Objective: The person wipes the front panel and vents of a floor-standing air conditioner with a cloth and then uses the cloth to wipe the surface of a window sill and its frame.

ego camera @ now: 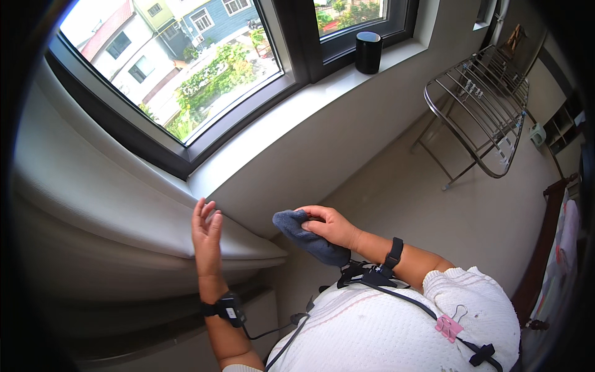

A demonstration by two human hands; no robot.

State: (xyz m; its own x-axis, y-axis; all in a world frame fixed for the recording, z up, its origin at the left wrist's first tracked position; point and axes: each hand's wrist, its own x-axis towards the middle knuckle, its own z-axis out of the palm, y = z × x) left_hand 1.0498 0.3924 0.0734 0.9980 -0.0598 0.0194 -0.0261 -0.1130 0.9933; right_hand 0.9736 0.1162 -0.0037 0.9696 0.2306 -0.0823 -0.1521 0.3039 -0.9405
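My right hand (332,227) pinches a blue-grey cloth (309,239) between thumb and fingers, and the cloth hangs below it in front of my body. To the left, my left hand (207,232) is raised with its fingers apart and nothing in it. It appears in front of a padded, light-coloured upholstered surface (107,190); whether it touches that surface I cannot tell. Just beyond its fingertips lies the near corner of the white window sill (260,149).
A black cylinder (368,53) stands on the sill beside the dark window frame (241,109). At the right a folding metal drying rack (479,111) stands on the pale floor (399,200). Cables with a pink binder clip (449,328) cross my white top.
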